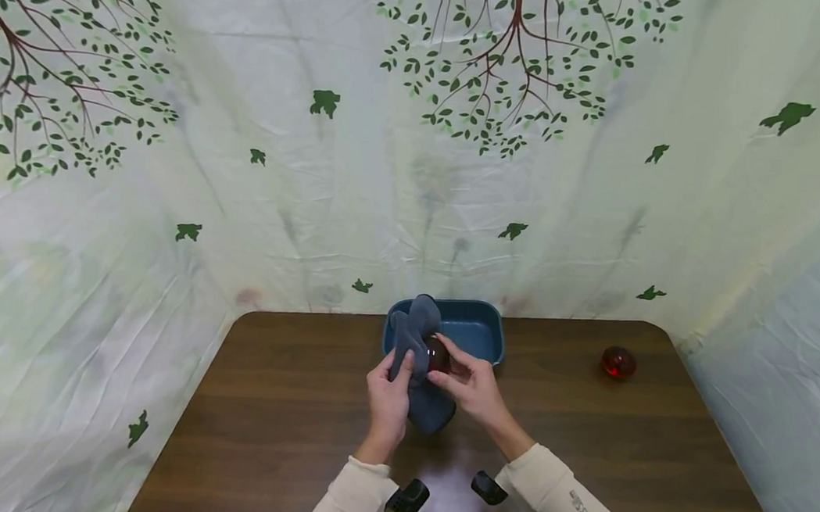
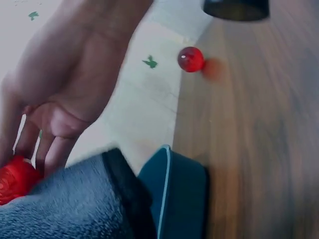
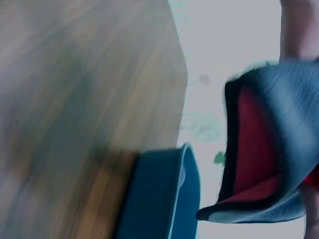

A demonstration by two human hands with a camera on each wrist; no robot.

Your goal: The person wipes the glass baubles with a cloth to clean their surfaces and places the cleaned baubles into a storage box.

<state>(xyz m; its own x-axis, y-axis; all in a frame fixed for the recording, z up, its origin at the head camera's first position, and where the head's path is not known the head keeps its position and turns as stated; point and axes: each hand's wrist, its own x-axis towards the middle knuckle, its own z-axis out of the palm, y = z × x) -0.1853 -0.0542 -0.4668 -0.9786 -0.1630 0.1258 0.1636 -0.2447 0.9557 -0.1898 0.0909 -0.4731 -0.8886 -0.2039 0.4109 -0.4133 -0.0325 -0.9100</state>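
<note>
My left hand (image 1: pixel 387 395) grips a grey cloth (image 1: pixel 415 342) at the tabletop's (image 1: pixel 267 404) far edge; my right hand (image 1: pixel 469 381) pinches a half-hidden red object (image 1: pixel 438 354) against it.

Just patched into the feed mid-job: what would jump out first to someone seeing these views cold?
First, the two hands at the table's middle: the left hand grips a grey cloth while the right hand pinches a red ball against it, just in front of the blue tray. Next, a second red ball sits alone toward the far right of the brown table. Behind it all hangs a white tree-printed backdrop.
</note>
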